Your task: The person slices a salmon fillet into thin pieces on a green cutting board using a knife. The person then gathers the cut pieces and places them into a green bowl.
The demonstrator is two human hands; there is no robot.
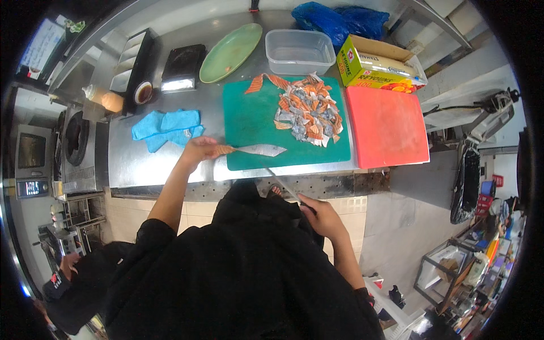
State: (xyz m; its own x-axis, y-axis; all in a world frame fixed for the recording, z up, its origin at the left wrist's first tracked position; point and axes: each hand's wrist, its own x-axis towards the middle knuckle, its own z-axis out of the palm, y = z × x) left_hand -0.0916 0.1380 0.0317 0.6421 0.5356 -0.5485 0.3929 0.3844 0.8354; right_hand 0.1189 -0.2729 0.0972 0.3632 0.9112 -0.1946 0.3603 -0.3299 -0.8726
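Observation:
In my left hand (202, 151) is one end of a strip of fish skin (261, 149), with orange flesh near my fingers and a silvery stretch beyond. The strip reaches over the left front part of a green cutting board (248, 106). My right hand (324, 216) grips a knife (282, 183) by its dark handle, in front of the counter edge. Its blade points up and left, the tip close to the board's front edge. A heap of orange and silver fish skin pieces (310, 112) covers the board's right side, and a longer orange strip (255, 84) lies at the back.
Beside the green board lies a red cutting board (389, 127). Behind stand a clear plastic tub (300, 63), a boxed film roll (378, 70) and a green oval plate (231, 53). A blue cloth (168, 127) lies left, near a scale (182, 68). Another person's hand (69, 263) shows lower left.

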